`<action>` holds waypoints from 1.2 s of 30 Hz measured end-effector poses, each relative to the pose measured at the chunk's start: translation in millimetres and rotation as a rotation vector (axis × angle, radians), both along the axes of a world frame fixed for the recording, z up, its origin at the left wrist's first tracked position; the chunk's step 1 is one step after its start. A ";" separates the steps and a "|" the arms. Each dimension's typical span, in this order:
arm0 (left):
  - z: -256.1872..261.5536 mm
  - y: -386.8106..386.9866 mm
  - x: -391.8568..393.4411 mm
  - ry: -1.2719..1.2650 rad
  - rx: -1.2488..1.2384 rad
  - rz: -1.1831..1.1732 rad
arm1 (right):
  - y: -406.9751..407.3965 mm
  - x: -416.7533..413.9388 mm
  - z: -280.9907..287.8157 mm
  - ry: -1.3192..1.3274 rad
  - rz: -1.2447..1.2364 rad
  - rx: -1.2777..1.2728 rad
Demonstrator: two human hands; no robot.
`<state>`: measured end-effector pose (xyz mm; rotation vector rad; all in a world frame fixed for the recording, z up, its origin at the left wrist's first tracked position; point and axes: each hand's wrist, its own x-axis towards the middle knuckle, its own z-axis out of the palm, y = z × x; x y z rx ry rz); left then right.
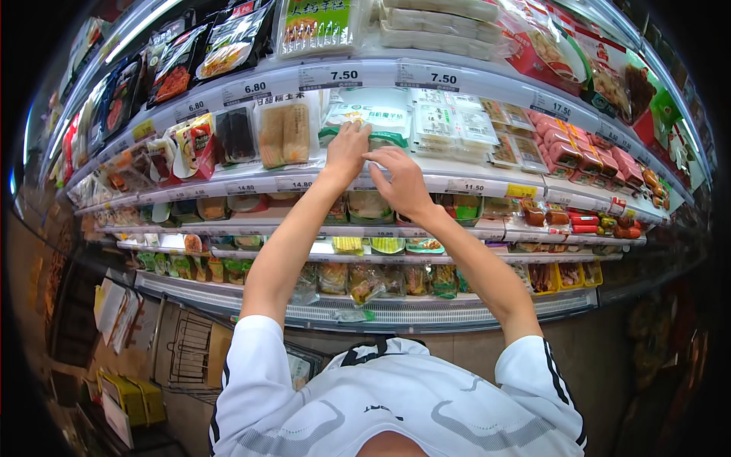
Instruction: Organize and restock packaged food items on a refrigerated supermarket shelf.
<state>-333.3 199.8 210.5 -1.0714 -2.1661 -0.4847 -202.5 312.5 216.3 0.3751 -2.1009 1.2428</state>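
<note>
My left hand (345, 151) reaches onto a refrigerated shelf, its fingertips on the front of a white and green plastic food package (374, 117). The thumb is hidden, so a grip on the package cannot be made out. Just right of it, my right hand (402, 181) hovers before the shelf edge, fingers bent and apart, with nothing in it. Its fingertips come close to my left wrist. Left of the package stands a clear pack of pale corn cobs (285, 131). On its right are stacked white labelled packs (451, 125).
Pink sausage packs (577, 148) fill the shelf's right part. A price-tag rail (377, 71) runs above my hands, below black food pouches (234, 43). Lower shelves hold bagged vegetables (365, 280). A wire shopping cart (185, 354) stands at lower left, near a yellow box (134, 400).
</note>
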 end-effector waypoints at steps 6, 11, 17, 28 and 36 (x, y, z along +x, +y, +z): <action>-4.9 15.8 -28.7 0.067 -0.049 0.115 | 11.8 -4.1 -20.9 0.225 -0.186 0.680; -2.8 38.0 -51.5 0.053 -0.111 0.197 | 3.0 -1.8 -22.6 0.189 -0.270 0.758; -1.5 60.0 -75.9 0.117 -0.156 0.210 | -2.4 -8.0 -26.6 0.199 -0.295 0.743; -6.7 47.1 -79.1 0.219 -0.132 0.055 | -1.5 -11.1 -29.0 0.172 -0.287 0.724; -6.2 57.3 -90.3 0.154 -0.105 0.046 | -2.3 -9.4 -27.0 0.172 -0.295 0.752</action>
